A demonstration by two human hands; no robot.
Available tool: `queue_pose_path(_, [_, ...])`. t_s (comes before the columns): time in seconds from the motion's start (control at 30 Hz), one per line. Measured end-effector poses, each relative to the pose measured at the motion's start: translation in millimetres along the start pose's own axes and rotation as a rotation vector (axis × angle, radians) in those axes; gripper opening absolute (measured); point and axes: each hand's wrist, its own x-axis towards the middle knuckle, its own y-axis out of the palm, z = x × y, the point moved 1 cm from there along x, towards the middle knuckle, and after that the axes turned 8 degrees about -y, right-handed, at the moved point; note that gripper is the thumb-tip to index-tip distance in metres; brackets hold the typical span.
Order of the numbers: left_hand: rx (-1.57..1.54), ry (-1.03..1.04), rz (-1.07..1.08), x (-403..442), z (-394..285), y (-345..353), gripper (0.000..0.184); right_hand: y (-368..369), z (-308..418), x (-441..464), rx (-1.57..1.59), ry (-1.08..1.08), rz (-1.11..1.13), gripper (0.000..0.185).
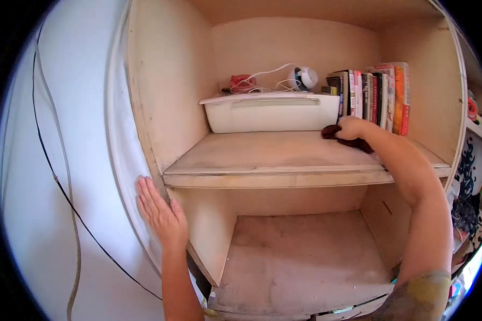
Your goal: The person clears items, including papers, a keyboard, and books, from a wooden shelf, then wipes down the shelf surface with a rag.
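My right hand (pixel 352 128) is closed on a dark brown cloth (pixel 360 144), pressed onto the upper wooden shelf (pixel 262 152). Part of the cloth sticks out left of the fingers, close to the right front corner of a white printer (pixel 273 115). Just behind the hand stands a row of books (pixel 372 96). My left hand (pixel 163 214) holds nothing; its fingers are stretched out flat beside the left front edge of the wooden cabinet (pixel 147 123), near the white wall.
On the printer lie a white round camera-like device (pixel 307 77), a red object (pixel 242 83) and a tangled white cable. Below is a lower shelf (pixel 300 257) with a worn surface. A black cable (pixel 45 152) hangs along the wall at left. Cluttered items (pixel 468 203) stand at far right.
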Motion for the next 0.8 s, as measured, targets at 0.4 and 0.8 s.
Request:
queue_pose_path(0.4, [0.185,-0.04,0.061,1.8,7.4,13.9,0.066,-32.9,229.6,117.2,0.111,-0.486,-0.197,0.038])
queue_pose_path(0.8, [0.179,-0.004,0.011,-0.4,19.0,28.9,0.071,-36.2,280.2,139.0,0.454,-0.614,-0.148,0.038])
